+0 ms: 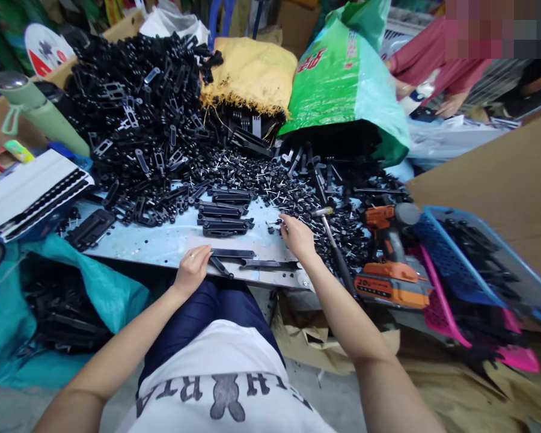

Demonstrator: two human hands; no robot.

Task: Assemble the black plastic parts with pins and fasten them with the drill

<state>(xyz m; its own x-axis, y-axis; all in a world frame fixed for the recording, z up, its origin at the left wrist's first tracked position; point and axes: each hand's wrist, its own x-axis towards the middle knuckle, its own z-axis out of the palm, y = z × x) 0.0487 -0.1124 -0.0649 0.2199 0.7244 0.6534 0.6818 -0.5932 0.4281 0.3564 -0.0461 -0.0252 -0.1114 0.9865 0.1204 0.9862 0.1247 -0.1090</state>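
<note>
My left hand [193, 266] rests at the near edge of the pale blue work table [162, 240], fingers curled on the end of a long black plastic strip [232, 253]. A second black strip [270, 263] lies just beside it. My right hand [297, 236] reaches into the scatter of small black screws [297, 186], fingertips pinched on a small piece I cannot make out. A short stack of black plastic parts [225, 216] sits just beyond both hands.
A big heap of black plastic parts [139, 108] fills the back left. A yellow sack [252, 72] and green bag [342, 84] stand behind. An orange cordless drill [385, 252] lies right, beside blue [460, 252] and pink [442, 313] baskets. Another person [428, 54] sits at the back right.
</note>
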